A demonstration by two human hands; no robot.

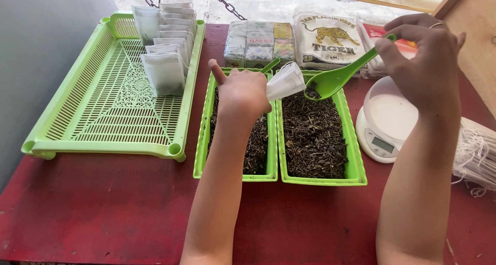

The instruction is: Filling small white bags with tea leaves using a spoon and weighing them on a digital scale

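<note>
My left hand (243, 92) holds a small white paper bag (285, 81) open over two narrow green trays of dark dried leaves. My right hand (426, 58) grips the handle of a green plastic scoop (333, 80). The scoop's bowl carries some leaves and sits right at the bag's mouth, above the right leaf tray (356, 161). The left leaf tray (200, 151) lies under my left forearm.
A large green slotted tray (103, 115) at the left holds a row of filled white bags (165, 43). A white kitchen scale (385, 120) stands at the right, next to a pile of white string bags (478, 156). Packets (289, 37) are stacked at the back of the red table.
</note>
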